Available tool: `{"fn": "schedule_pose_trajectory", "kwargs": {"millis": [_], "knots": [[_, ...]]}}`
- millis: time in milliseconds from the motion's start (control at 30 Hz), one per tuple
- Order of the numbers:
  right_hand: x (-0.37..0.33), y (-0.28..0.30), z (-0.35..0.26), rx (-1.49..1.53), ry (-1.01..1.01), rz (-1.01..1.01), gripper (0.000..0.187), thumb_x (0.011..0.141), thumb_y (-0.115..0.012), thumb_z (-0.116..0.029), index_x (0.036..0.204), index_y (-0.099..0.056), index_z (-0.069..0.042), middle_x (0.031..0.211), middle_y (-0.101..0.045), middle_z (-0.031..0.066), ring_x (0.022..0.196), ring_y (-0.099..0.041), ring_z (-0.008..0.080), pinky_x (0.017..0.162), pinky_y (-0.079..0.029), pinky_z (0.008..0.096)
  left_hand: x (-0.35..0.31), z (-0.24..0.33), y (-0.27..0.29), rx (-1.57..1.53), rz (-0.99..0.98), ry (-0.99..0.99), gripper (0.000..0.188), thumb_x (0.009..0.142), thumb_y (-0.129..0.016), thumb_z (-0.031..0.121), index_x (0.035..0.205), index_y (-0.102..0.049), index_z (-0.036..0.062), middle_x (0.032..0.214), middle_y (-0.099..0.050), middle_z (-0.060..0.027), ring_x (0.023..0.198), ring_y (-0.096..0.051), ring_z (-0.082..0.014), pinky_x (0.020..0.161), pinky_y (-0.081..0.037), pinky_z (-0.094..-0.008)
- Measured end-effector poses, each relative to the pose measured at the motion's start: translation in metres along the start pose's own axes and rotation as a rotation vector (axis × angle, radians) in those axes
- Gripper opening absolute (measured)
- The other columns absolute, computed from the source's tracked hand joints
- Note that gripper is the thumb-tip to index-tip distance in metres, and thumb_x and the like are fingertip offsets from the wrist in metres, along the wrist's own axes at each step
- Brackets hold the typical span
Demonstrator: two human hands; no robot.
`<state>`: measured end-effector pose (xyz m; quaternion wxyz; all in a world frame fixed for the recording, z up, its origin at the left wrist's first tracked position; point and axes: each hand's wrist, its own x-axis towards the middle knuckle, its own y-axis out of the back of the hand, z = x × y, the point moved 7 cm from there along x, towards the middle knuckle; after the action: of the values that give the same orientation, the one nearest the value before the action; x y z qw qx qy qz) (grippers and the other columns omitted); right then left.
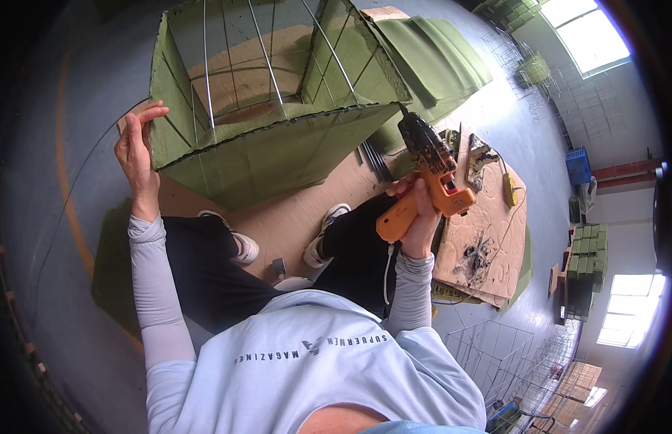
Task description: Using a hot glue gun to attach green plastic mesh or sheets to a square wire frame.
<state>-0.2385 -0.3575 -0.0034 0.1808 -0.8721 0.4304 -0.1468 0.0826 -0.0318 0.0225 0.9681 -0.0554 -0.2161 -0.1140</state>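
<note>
A green fabric-covered box frame (256, 163) with metal wires across its open side stands tilted in front of me. Dark glue runs along its near edge. At the box's left corner, my left hand (139, 152) rests against the outside with fingers stretched, not wrapped round it. My right hand (421, 217) grips an orange glue gun (397, 220) by its handle. The gun's front is black and caked with residue, and its nozzle points up at the box's right corner, touching or very close to it. A white cable hangs from the handle.
Brown cardboard (278, 206) lies beneath the box and my feet. On my right, a glue-stained cardboard-topped stand (488, 246) holds a blackened holder (481, 159) and a yellow power strip (509, 189). Green sheets (441, 61) are piled behind; wire frames (488, 347) stand at lower right.
</note>
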Motion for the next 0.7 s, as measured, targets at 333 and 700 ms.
{"fn": "schedule_pose_trajectory", "kwargs": {"millis": [333,700], "knots": [[0.017,0.019,-0.003,-0.078,0.024,0.038,0.018,0.092,-0.055,-0.014,0.099,-0.053,0.002,0.079,-0.055,0.0092,0.073,-0.058,0.0206,0.069,-0.052,0.0368,0.000,0.001,0.001,0.002,0.033,0.000,0.052,0.100,-0.035,0.039,0.093,-0.067,-0.0017,0.099,-0.067,-0.0113,0.107,-0.057,-0.0195,0.100,-0.039,-0.0319],[0.021,0.025,-0.005,-0.076,0.051,0.023,0.018,0.091,-0.055,-0.014,0.098,-0.053,0.003,0.079,-0.055,0.0098,0.073,-0.058,0.0210,0.067,-0.052,0.0364,-0.001,0.003,-0.001,0.031,0.032,-0.014,0.052,0.100,-0.035,0.040,0.092,-0.067,-0.0008,0.099,-0.067,-0.0111,0.107,-0.057,-0.0190,0.099,-0.039,-0.0316]]}}
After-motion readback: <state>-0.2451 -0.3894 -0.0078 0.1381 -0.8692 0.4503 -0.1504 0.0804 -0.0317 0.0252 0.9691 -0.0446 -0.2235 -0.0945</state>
